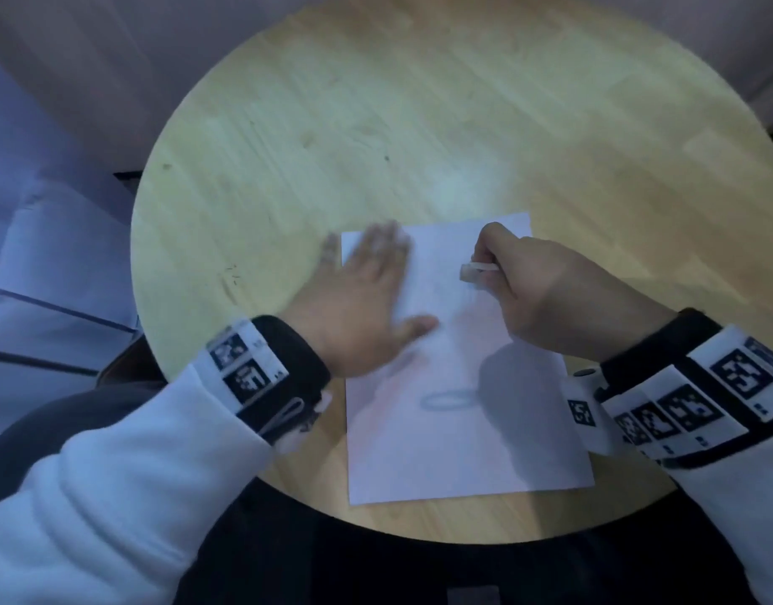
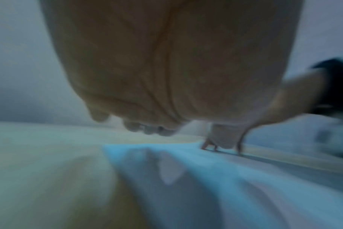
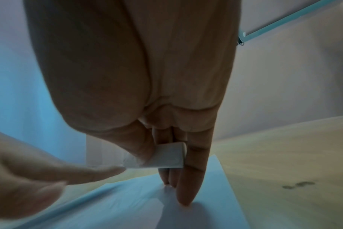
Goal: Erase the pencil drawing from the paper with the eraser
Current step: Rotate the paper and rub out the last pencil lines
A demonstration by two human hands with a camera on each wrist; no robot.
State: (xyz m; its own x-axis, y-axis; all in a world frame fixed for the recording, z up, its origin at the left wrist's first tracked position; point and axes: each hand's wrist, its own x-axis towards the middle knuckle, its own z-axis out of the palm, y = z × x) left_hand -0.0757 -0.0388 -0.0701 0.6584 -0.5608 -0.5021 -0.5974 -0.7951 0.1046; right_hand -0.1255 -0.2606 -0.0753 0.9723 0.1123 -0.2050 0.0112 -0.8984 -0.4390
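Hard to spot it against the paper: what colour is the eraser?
White; the eraser shows best in the right wrist view, pinched by the right hand.

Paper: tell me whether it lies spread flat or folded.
Spread flat. The paper lies as one unfolded sheet on the table, with the left hand pressing its left edge.

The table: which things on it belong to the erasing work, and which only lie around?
Belong to the job:
paper
pencil drawing
eraser, held in the right hand
left hand, flat on the paper

Lying about:
dark marks on the wooden table
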